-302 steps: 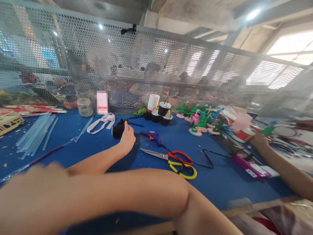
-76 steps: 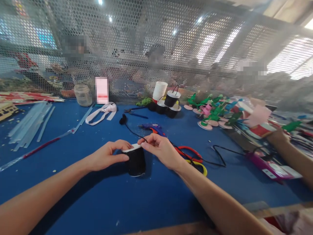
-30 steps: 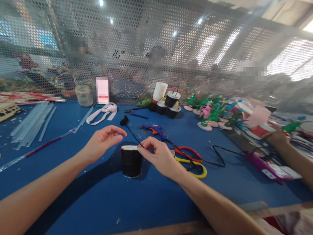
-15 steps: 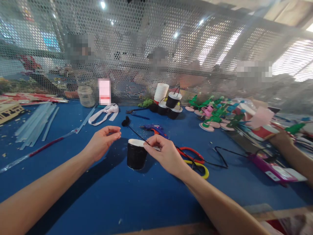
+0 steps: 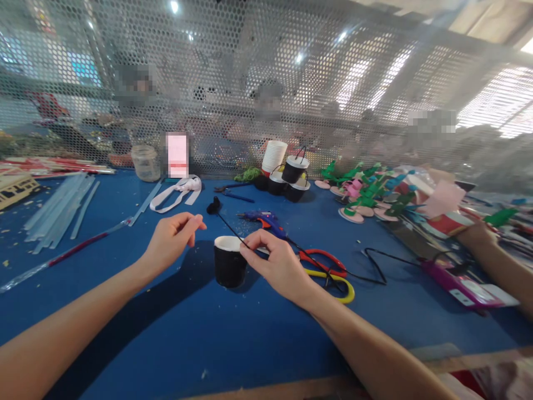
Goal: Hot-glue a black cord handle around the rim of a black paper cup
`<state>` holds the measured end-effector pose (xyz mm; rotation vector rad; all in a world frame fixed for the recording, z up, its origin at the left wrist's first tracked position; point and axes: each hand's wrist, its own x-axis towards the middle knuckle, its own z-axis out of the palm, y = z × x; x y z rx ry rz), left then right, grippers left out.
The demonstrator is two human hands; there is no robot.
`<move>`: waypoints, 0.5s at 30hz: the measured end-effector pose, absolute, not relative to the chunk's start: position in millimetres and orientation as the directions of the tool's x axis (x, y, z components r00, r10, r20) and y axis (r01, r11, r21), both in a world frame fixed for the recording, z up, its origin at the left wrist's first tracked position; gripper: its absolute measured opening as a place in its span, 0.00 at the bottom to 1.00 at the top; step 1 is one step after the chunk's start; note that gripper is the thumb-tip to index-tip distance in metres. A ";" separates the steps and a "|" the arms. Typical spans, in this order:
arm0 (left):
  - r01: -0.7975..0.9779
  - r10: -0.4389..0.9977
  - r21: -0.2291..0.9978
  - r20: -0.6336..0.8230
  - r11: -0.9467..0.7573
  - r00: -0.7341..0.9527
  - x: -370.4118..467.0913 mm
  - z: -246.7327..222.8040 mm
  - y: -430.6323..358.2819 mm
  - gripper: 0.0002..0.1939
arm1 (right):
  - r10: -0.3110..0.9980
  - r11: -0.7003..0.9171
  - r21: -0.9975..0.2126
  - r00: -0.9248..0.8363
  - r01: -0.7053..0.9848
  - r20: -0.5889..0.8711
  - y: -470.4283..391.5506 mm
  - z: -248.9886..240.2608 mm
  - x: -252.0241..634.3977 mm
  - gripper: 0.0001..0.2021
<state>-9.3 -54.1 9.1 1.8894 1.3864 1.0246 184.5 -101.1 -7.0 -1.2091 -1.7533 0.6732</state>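
A black cup with a white inside (image 5: 230, 264) stands upright on the blue table (image 5: 200, 344). Beside its right rim, my right hand (image 5: 275, 264) pinches the end of a thin black stem (image 5: 230, 226), whose other end reaches a small black fuzzy piece (image 5: 214, 206). My left hand (image 5: 172, 239) hovers left of the cup, thumb and fingertips brought together; whether anything tiny is between them is hidden.
Behind my right hand lie a blue glue gun (image 5: 262, 218) and red-and-yellow-handled scissors (image 5: 339, 286). Black buckets (image 5: 295, 169), white stacked cups (image 5: 275, 155) and a jar (image 5: 145, 163) stand farther back. Another person's hand (image 5: 478, 236) is at right, near a purple power strip (image 5: 458, 286).
The fingers of my left hand have closed together. My right hand has shifted slightly left and down with the stem, and the cup appears slightly farther left.
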 end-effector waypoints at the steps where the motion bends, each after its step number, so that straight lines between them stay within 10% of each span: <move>1: 0.546 0.926 0.749 0.301 -0.377 0.226 -7.9 10.1 -57.6 0.15 | 0.922 0.383 -0.803 -0.142 0.456 0.359 -101.6 -6.0 183.4 0.08; 7: 0.457 0.668 0.496 0.445 -0.738 0.597 5.2 8.6 -78.1 0.11 | 0.894 0.442 -0.746 -0.175 0.498 0.413 -106.3 -2.5 175.9 0.07; 15: 0.454 0.778 0.699 0.238 -0.553 0.582 7.1 8.2 -82.2 0.07 | 0.872 0.487 -0.741 -0.215 0.463 0.439 -106.5 -4.5 175.5 0.04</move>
